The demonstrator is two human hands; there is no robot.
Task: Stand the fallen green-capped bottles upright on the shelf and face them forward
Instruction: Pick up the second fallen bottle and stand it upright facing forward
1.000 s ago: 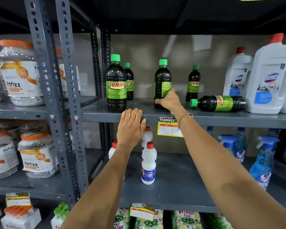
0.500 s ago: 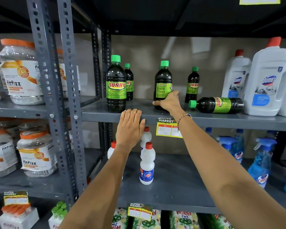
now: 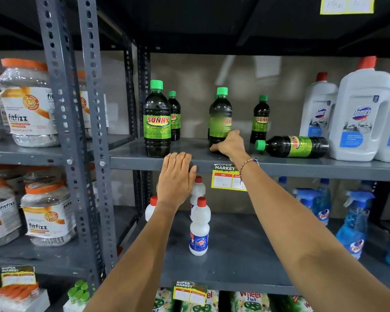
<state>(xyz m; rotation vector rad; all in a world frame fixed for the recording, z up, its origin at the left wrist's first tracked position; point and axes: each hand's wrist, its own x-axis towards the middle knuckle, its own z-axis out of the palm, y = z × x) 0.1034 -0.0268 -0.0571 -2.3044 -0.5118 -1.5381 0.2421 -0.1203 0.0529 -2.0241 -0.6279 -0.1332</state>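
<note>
Dark green-capped Sunny bottles stand on the grey shelf (image 3: 279,168). My right hand (image 3: 231,145) grips the base of the middle upright bottle (image 3: 220,117), whose label is turned partly to the right. One bottle (image 3: 294,146) lies on its side to the right of that hand, cap pointing left. A front-left bottle (image 3: 157,119) stands with its label forward. Two smaller-looking ones stand behind, one at the left (image 3: 175,115) and one at the right (image 3: 260,119). My left hand (image 3: 177,176) rests flat on the shelf's front edge, holding nothing.
Large white Domex jugs (image 3: 360,113) crowd the shelf's right end beside the fallen bottle. A price tag (image 3: 223,176) hangs from the shelf edge. White red-capped bottles (image 3: 199,226) and blue spray bottles (image 3: 354,224) stand on the shelf below. Fitfizz jars (image 3: 27,102) fill the left rack.
My right hand has turned the middle bottle, so its label now faces more to the right. My left hand has stayed on the shelf edge. The fallen bottle has not moved.
</note>
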